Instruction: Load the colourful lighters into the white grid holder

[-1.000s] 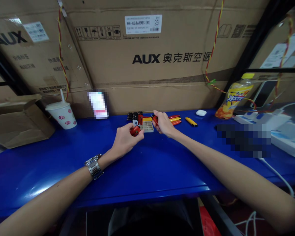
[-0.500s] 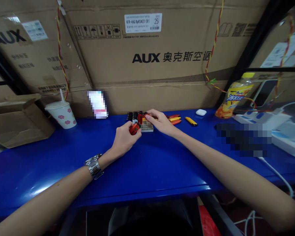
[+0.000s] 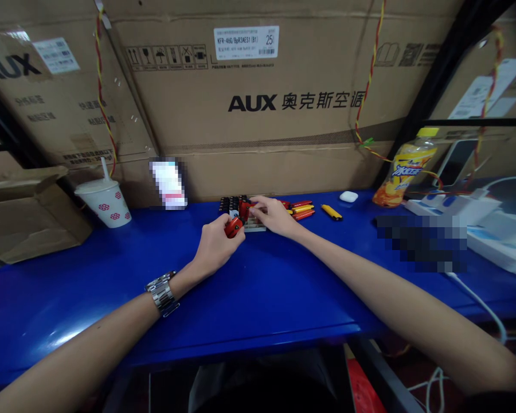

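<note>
head view: left hand's (image 3: 217, 249) fingers clamped on a glossy red plastic piece (image 3: 233, 227), right hand's (image 3: 275, 217) together over a gridded tray (image 3: 255, 225).

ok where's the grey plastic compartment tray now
In the head view, the grey compartment tray sits on the blue bench under the right hand, just right of the left hand and its red object.

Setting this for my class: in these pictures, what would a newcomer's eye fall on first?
The glossy blue bench strikes first, running across the view beneath a large AUX cardboard carton. At the bench's centre, the left hand grips a small red object, while the right hand reaches over a small grey compartment tray.
</note>
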`<action>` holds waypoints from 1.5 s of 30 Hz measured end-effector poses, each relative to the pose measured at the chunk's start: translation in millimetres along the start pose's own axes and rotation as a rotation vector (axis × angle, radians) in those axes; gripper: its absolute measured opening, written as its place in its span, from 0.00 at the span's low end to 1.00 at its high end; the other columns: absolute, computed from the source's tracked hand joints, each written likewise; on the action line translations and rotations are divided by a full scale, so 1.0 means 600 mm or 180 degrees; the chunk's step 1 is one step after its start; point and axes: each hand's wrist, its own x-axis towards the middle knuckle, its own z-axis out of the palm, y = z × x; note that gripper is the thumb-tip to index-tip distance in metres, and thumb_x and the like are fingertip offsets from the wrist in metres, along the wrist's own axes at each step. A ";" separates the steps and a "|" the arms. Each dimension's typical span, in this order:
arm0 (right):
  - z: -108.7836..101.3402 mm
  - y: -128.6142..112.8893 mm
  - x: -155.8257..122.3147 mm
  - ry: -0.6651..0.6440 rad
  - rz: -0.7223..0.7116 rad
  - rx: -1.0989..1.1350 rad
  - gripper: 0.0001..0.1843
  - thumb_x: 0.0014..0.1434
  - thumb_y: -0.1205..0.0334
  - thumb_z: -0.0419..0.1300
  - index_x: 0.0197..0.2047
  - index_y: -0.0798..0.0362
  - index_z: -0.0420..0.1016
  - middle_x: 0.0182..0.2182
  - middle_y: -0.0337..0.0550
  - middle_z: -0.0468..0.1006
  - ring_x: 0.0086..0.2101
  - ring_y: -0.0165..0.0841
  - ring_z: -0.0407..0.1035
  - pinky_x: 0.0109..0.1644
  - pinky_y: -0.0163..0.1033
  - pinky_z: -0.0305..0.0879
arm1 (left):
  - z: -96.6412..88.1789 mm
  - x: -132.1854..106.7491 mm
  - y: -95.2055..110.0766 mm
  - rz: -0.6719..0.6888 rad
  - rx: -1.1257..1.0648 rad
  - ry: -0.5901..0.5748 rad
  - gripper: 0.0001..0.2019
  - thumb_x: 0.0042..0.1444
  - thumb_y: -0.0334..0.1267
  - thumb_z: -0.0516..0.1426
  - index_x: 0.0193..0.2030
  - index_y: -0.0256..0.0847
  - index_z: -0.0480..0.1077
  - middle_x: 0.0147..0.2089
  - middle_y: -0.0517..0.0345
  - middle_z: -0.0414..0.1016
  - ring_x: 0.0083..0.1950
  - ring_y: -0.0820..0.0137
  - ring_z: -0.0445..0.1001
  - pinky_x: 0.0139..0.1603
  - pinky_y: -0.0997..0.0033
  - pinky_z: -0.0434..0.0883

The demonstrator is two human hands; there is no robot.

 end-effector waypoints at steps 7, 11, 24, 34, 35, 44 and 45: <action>-0.008 -0.021 -0.008 0.0179 -0.0161 -0.0099 0.10 0.59 0.61 0.54 0.44 0.52 0.64 0.26 0.37 0.74 0.24 0.28 0.67 0.31 0.35 0.63 | -0.002 0.000 0.002 0.0010 -0.0003 -0.0048 0.12 0.48 0.39 0.55 0.21 0.42 0.54 0.18 0.67 0.57 0.21 0.76 0.53 0.24 0.73 0.52; -0.010 -0.047 -0.018 -0.0088 -0.0171 0.0025 0.15 0.60 0.51 0.55 0.31 0.55 0.69 0.23 0.38 0.72 0.23 0.27 0.64 0.28 0.34 0.59 | 0.000 0.000 -0.001 -0.0009 0.0049 -0.0144 0.10 0.48 0.37 0.55 0.23 0.42 0.55 0.19 0.66 0.58 0.21 0.76 0.55 0.24 0.73 0.53; -0.030 -0.043 -0.012 0.0137 -0.0049 0.0776 0.17 0.58 0.48 0.57 0.32 0.55 0.68 0.18 0.34 0.66 0.19 0.26 0.60 0.24 0.33 0.57 | 0.001 -0.002 0.000 -0.0225 -0.0442 -0.0422 0.14 0.50 0.37 0.56 0.44 0.40 0.62 0.25 0.62 0.74 0.23 0.71 0.72 0.28 0.72 0.66; -0.019 -0.009 -0.011 0.0431 -0.0113 -0.0589 0.13 0.59 0.51 0.56 0.32 0.53 0.67 0.21 0.37 0.69 0.22 0.28 0.61 0.29 0.36 0.57 | 0.002 -0.003 -0.005 -0.0237 -0.0553 -0.0524 0.11 0.49 0.32 0.53 0.39 0.42 0.57 0.22 0.66 0.69 0.19 0.74 0.67 0.24 0.73 0.63; -0.015 -0.016 -0.011 0.0406 -0.0171 -0.0669 0.12 0.59 0.52 0.56 0.34 0.53 0.67 0.22 0.37 0.70 0.22 0.28 0.62 0.29 0.36 0.57 | 0.002 -0.004 -0.005 -0.0226 -0.0562 -0.0537 0.10 0.49 0.32 0.53 0.39 0.42 0.57 0.22 0.66 0.69 0.19 0.74 0.67 0.24 0.73 0.63; -0.012 -0.038 -0.017 0.0166 -0.0465 -0.0575 0.08 0.59 0.65 0.51 0.43 0.53 0.64 0.30 0.41 0.76 0.28 0.30 0.69 0.36 0.37 0.62 | 0.001 -0.004 -0.002 -0.0272 -0.0513 -0.0639 0.09 0.51 0.34 0.53 0.40 0.42 0.57 0.22 0.66 0.68 0.19 0.74 0.67 0.24 0.73 0.63; -0.017 -0.036 -0.015 0.0168 -0.0489 -0.0692 0.08 0.58 0.67 0.51 0.42 0.53 0.66 0.30 0.41 0.76 0.28 0.30 0.69 0.36 0.37 0.62 | 0.001 -0.004 -0.001 -0.0290 -0.0504 -0.0644 0.09 0.51 0.34 0.53 0.40 0.42 0.57 0.22 0.66 0.68 0.19 0.74 0.67 0.24 0.73 0.63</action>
